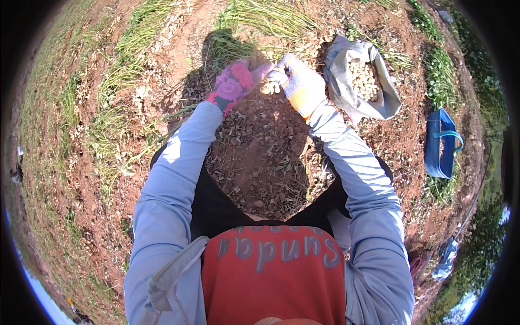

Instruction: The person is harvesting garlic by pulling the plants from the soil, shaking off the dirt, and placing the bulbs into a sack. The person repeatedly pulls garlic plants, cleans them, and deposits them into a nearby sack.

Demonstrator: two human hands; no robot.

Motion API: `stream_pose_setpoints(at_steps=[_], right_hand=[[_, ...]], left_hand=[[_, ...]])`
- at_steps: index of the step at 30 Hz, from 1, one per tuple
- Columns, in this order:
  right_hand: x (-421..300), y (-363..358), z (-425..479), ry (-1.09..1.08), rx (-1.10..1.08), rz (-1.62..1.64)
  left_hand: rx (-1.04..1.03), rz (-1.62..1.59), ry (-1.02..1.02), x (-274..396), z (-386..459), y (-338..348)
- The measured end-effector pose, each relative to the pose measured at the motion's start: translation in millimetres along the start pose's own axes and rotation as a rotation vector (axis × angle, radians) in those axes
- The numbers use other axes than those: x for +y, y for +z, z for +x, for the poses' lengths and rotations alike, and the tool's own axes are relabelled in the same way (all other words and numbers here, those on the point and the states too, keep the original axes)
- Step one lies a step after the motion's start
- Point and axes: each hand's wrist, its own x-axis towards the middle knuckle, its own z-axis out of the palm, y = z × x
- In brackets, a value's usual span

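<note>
My left hand (235,82), in a pink and purple patterned glove, is closed around the root end of a peanut plant, partly blurred. My right hand (303,84) wears a pale glove with an orange cuff. Its fingers are bent around peanuts (270,87) that show in the gap between both hands. Green peanut stems (266,18) lie on the soil just beyond the hands. To the right of my right hand stands a grey sack (337,75), its mouth folded wide around many loose peanuts in their shells (363,82).
Rows of pulled peanut plants (140,36) run along the reddish soil on the left. A blue handled basket (432,150) rests at the right. Farther down that side lies a pale blue plastic bag (445,260). Dry leaf litter (260,162) covers the ground between my legs.
</note>
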Motion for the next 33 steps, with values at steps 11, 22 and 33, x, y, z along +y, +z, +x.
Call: stream_pose_setpoints(at_steps=[11, 22, 33], right_hand=[[-44.2, -13.9, -22.5, -0.234, 0.057, 0.248], [-13.8, 7.9, -43.0, 0.456, -0.507, 1.217], [21.9, 48.0, -18.7, 0.437, -0.297, 0.953]], left_hand=[[0.034, -0.412, -0.003, 2.2, -0.2, 5.7], [0.061, -0.095, 0.063, -60.5, 34.7, 1.7], [0.034, -0.046, -0.014, -8.4, 3.6, -8.7]])
